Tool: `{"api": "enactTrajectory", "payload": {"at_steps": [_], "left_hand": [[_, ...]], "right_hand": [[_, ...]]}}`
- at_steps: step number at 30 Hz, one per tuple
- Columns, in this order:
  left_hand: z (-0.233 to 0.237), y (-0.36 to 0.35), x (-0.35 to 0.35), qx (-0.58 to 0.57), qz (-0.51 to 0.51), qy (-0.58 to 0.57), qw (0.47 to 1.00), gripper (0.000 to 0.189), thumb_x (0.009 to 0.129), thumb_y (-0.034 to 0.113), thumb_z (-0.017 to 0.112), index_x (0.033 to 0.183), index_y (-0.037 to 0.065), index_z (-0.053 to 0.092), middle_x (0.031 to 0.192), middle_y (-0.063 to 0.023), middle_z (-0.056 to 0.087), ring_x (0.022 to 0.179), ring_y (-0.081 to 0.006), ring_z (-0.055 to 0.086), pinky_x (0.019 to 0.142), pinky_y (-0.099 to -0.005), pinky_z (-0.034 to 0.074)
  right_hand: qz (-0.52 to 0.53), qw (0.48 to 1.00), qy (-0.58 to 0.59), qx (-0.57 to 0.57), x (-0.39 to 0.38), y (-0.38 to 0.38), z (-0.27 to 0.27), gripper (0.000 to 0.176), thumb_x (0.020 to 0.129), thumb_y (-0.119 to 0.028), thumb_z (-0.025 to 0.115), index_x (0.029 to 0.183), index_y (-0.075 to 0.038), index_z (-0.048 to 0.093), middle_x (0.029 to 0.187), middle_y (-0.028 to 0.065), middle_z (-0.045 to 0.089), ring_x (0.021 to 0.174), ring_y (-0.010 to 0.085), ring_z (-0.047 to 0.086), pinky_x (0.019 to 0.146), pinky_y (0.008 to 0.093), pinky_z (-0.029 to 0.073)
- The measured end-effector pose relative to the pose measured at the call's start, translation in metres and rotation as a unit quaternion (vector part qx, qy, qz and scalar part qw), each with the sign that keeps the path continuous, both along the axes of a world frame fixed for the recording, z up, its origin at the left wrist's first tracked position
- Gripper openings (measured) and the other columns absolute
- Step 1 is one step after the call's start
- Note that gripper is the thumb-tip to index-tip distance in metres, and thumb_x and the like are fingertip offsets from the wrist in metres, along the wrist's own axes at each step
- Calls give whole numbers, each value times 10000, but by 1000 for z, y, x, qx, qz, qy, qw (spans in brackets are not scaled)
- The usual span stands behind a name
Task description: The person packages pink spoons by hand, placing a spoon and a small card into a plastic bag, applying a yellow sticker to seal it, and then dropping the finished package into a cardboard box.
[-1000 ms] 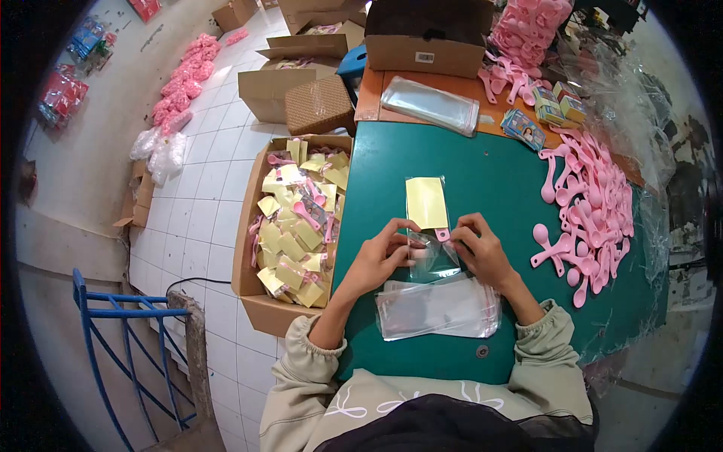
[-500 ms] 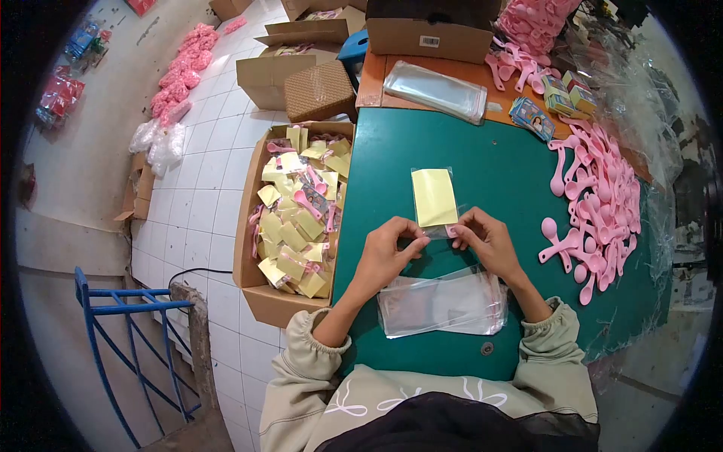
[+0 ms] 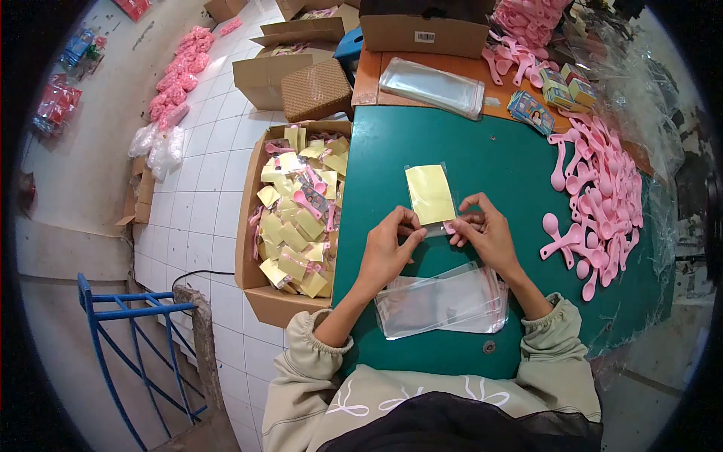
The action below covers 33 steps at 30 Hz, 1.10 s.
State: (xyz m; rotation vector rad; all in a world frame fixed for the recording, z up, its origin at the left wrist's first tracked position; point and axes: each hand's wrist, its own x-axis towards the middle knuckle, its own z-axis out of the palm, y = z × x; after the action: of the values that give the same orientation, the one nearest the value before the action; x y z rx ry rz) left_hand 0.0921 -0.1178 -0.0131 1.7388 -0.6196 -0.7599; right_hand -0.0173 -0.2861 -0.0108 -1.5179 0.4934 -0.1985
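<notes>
A clear plastic bag with a pale yellow card [image 3: 430,193] in it is held upright over the green table. A bit of pink, likely a spoon handle [image 3: 449,227], shows at its lower right corner. My left hand [image 3: 392,245] pinches the bag's lower left edge between thumb and forefinger. At the lower right corner, my right hand [image 3: 486,235] grips the bag with thumb and fingers, the forefinger raised. Just below my hands lies a loose stack of clear plastic bags [image 3: 440,303].
To the right lies a heap of pink spoons [image 3: 602,196]. A cardboard box [image 3: 252,294] of filled packets stands left of the green table [image 3: 376,151]. More clear bags [image 3: 433,87], picture cards [image 3: 531,113] and a brown box [image 3: 422,38] are at the back. A blue metal frame [image 3: 135,305] stands lower left.
My right forefinger has lifted and my right fingers have shifted at the bag's corner. The bag tilts slightly more to the left. Both hands stay at its lower edge.
</notes>
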Motion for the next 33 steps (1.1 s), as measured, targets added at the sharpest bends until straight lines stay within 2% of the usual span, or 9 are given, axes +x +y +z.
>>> {"api": "enactTrajectory", "payload": {"at_steps": [6, 8, 11, 13, 16, 20, 24, 29, 33], "left_hand": [[4, 3, -1, -39, 3, 25, 999, 384, 833, 116, 638, 1191, 56, 511, 1118, -59, 563, 823, -95, 571, 508, -228, 509], [10, 15, 5, -46, -10, 76, 996, 424, 838, 122, 631, 1238, 77, 500, 1178, -40, 548, 843, -85, 556, 529, -206, 488], [28, 56, 15, -73, 66, 69, 993, 443, 850, 140, 620, 1272, 105, 487, 1207, -22, 529, 846, -62, 526, 535, -165, 444], [34, 90, 32, -116, 134, 17, 984, 457, 836, 70, 613, 1272, 77, 479, 1205, -51, 523, 831, -69, 535, 517, -159, 432], [25, 132, 60, 78, 177, -230, 954, 458, 818, 101, 630, 1248, 42, 485, 1178, -129, 542, 950, -194, 573, 762, -307, 472], [49, 124, 36, 450, 82, -520, 722, 519, 779, 229, 675, 1214, 13, 494, 1173, -201, 535, 1080, -339, 530, 910, -409, 413], [78, 47, -3, 132, -119, -446, 877, 477, 767, 261, 681, 1124, -8, 513, 1042, -172, 561, 909, -332, 572, 769, -414, 469], [21, -16, -65, 135, -187, -476, 849, 394, 764, 235, 678, 1027, 10, 488, 934, -139, 531, 821, -315, 583, 675, -389, 495], [9, -10, -51, -10, -214, -311, 926, 321, 774, 173, 673, 1013, 42, 503, 875, -117, 545, 772, -262, 599, 654, -349, 495]], "right_hand": [[46, 998, 6, -51, -1, -1, 9, 315, 853, -58, 598, 1157, -18, 528, 794, 88, 656, 649, 107, 629, 560, 223, 493], [85, 971, 12, -225, -7, -19, 22, 314, 823, -67, 618, 1125, -29, 539, 773, 89, 649, 666, 153, 634, 583, 264, 494], [105, 824, -8, -557, -40, -77, 48, 306, 761, -99, 654, 1045, -38, 557, 728, 106, 621, 734, 259, 626, 643, 346, 488], [110, 751, 130, -637, -76, -111, 64, 294, 676, -134, 710, 923, -29, 590, 715, 128, 604, 782, 301, 608, 675, 377, 480], [134, 732, 370, -556, -94, -130, 70, 279, 596, -171, 753, 791, -21, 621, 713, 157, 610, 738, 311, 612, 644, 381, 482], [146, 741, 389, -527, -85, -148, 38, 231, 555, -160, 751, 670, -10, 617, 672, 184, 606, 633, 332, 604, 580, 390, 471], [154, 790, 277, -524, -74, -148, 34, 153, 596, -93, 696, 672, -9, 592, 668, 189, 589, 656, 336, 599, 603, 411, 458], [89, 817, 218, -527, -74, -133, 40, 245, 618, -59, 672, 812, -4, 534, 690, 176, 586, 666, 346, 594, 605, 423, 448], [86, 822, 219, -519, -71, -138, 26, 203, 649, -62, 643, 806, -2, 530, 728, 179, 566, 716, 357, 572, 636, 424, 438]]}}
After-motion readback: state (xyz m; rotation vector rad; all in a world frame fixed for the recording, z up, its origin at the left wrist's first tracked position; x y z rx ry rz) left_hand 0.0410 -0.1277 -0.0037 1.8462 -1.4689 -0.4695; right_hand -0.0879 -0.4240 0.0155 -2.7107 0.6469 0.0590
